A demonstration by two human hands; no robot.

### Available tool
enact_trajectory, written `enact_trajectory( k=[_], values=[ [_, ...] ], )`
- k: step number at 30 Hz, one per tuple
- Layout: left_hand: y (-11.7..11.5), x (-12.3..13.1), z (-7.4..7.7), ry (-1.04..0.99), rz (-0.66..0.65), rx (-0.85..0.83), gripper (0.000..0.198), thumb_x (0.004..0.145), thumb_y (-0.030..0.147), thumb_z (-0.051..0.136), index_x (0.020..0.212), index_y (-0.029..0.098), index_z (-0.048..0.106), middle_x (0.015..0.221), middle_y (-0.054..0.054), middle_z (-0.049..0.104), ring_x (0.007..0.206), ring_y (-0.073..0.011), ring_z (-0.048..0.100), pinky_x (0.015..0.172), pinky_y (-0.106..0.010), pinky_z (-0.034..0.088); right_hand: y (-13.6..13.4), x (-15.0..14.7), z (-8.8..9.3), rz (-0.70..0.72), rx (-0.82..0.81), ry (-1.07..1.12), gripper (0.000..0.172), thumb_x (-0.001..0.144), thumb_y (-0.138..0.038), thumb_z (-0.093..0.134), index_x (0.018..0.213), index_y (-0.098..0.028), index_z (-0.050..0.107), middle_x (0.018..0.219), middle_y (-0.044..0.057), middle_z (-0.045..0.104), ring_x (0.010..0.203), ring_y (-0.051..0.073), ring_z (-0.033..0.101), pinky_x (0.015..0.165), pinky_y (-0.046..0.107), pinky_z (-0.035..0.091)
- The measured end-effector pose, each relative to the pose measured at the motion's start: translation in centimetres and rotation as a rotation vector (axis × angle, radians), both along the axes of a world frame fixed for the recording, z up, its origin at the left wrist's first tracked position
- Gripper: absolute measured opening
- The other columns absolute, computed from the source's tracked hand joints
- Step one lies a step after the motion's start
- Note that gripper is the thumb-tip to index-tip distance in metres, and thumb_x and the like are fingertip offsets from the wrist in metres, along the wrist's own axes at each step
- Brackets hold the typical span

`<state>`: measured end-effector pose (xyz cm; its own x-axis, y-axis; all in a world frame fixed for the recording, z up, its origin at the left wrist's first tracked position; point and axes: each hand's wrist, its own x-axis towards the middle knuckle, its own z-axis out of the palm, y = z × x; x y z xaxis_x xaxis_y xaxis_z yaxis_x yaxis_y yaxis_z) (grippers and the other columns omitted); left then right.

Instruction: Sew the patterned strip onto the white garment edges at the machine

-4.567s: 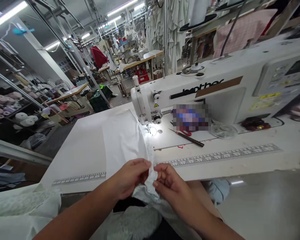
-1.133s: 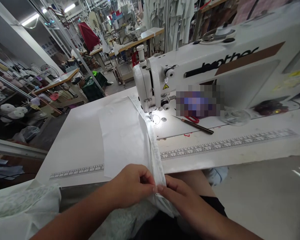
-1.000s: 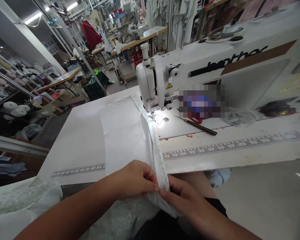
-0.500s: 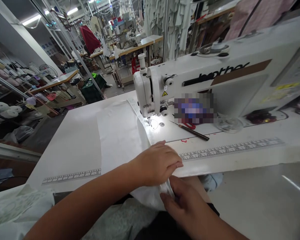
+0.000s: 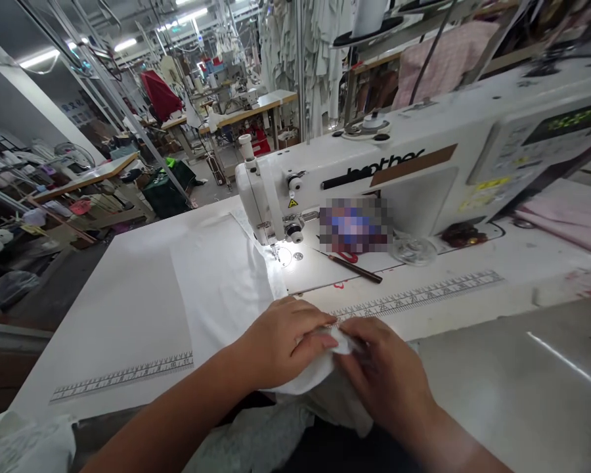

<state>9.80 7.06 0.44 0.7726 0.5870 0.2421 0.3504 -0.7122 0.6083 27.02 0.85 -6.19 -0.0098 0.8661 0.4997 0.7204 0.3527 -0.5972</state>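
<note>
The fingers (image 5: 315, 338) of the left hand (image 5: 276, 348) curl down over a fold of white fabric (image 5: 226, 289), and the right hand (image 5: 387, 374) pinches its edge at the near rim of the white surface (image 5: 103, 315). The cloth runs forward to the needle (image 5: 274, 251) of a Brother sewing machine (image 5: 354, 177). A printed ruler scale (image 5: 414, 295) lies just beyond the hands, and a dark-handled tool (image 5: 354, 269) lies on the machine bed.

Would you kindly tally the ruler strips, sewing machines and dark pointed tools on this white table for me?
Ruler strips: 2
Sewing machine: 1
Dark pointed tool: 1
Total: 4
</note>
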Motion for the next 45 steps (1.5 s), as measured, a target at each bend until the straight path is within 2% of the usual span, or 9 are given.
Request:
enact_trajectory(
  k=[6,12,16,19,23,28,34,40,45],
  values=[
    [-0.6,0.5,1.8,0.06,-0.22,0.014,0.016,0.095,0.02,0.052,0.089,0.018,0.067,0.094,-0.003,0.07,0.093,-0.0167,0.061,0.097,-0.034,0.041,-3.4,0.2,0.0,0.027,-0.106,0.043,0.006,0.083,-0.027,0.062,0.087,-0.024,0.058,0.076,0.004,0.064,0.071,0.023,0.06,0.067,0.037,0.047],
    [-1.1,0.5,2.6,0.176,-0.287,-0.017,0.019,0.097,0.019,0.045,0.088,0.019,0.061,0.09,-0.002,0.069,0.089,-0.0153,0.063,0.112,-0.042,0.03,-5.6,-0.1,0.1,0.177,-0.343,0.4,0.02,0.093,-0.032,0.054,0.111,-0.026,0.05,0.096,0.005,0.063,0.085,0.02,0.061,0.073,0.033,0.05],
    [-1.2,0.4,2.1,0.235,-0.247,0.013,0.024,0.098,0.027,0.042,0.084,0.018,0.059,0.08,-0.003,0.064,0.078,-0.0161,0.058,0.089,-0.034,0.047,-6.2,-0.4,0.3,0.288,-0.468,0.671,0.02,0.096,-0.034,0.049,0.115,-0.028,0.044,0.095,0.002,0.06,0.085,0.017,0.06,0.072,0.028,0.05],
    [-1.1,0.2,0.9,0.224,-0.218,0.069,0.032,0.099,0.033,0.039,0.078,0.018,0.057,0.075,-0.004,0.061,0.073,-0.0162,0.055,0.08,-0.031,0.047,-6.2,-0.8,0.2,0.287,-0.497,0.755,0.021,0.097,-0.037,0.049,0.115,-0.028,0.043,0.086,-0.001,0.057,0.077,0.015,0.057,0.064,0.026,0.048],
    [-1.0,-0.4,0.2,0.169,-0.231,0.049,0.036,0.1,0.035,0.037,0.075,0.018,0.057,0.071,-0.003,0.061,0.071,-0.0156,0.055,0.081,-0.031,0.045,-5.8,-0.8,0.0,0.31,-0.477,0.705,0.019,0.097,-0.035,0.048,0.115,-0.028,0.044,0.085,-0.001,0.054,0.074,0.014,0.053,0.065,0.026,0.047],
    [-1.0,-0.7,0.9,0.156,-0.277,-0.051,0.031,0.1,0.032,0.039,0.091,0.018,0.064,0.08,-0.005,0.068,0.077,-0.0159,0.06,0.083,-0.032,0.045,-5.6,-0.2,-0.2,0.316,-0.481,0.66,0.019,0.099,-0.032,0.045,0.117,-0.027,0.043,0.085,-0.001,0.056,0.075,0.014,0.054,0.065,0.026,0.046],
    [-1.2,-0.1,0.3,0.084,-0.214,0.009,0.035,0.099,0.032,0.04,0.075,0.017,0.061,0.068,-0.002,0.062,0.068,-0.0152,0.056,0.079,-0.033,0.042,-5.5,-0.5,-0.2,0.38,-0.48,0.679,0.016,0.1,-0.031,0.043,0.116,-0.029,0.045,0.088,-0.001,0.06,0.078,0.014,0.057,0.068,0.025,0.047],
    [-1.2,-1.0,0.0,0.03,-0.244,-0.04,0.031,0.1,0.032,0.041,0.088,0.018,0.065,0.081,-0.004,0.065,0.081,-0.015,0.059,0.096,-0.036,0.038,-5.5,0.2,1.1,0.442,-0.506,0.614,0.012,0.099,-0.029,0.044,0.11,-0.029,0.048,0.084,-0.002,0.06,0.076,0.014,0.058,0.067,0.024,0.047],
    [-1.3,-1.7,0.5,0.049,-0.218,-0.064,0.028,0.099,0.029,0.042,0.084,0.018,0.063,0.08,-0.003,0.065,0.083,-0.0152,0.06,0.105,-0.04,0.032,-4.1,1.6,2.3,0.496,-0.45,0.421,0.021,0.099,-0.023,0.041,0.111,-0.03,0.057,0.093,0.0,0.064,0.086,0.015,0.06,0.076,0.026,0.048]
  ],
)
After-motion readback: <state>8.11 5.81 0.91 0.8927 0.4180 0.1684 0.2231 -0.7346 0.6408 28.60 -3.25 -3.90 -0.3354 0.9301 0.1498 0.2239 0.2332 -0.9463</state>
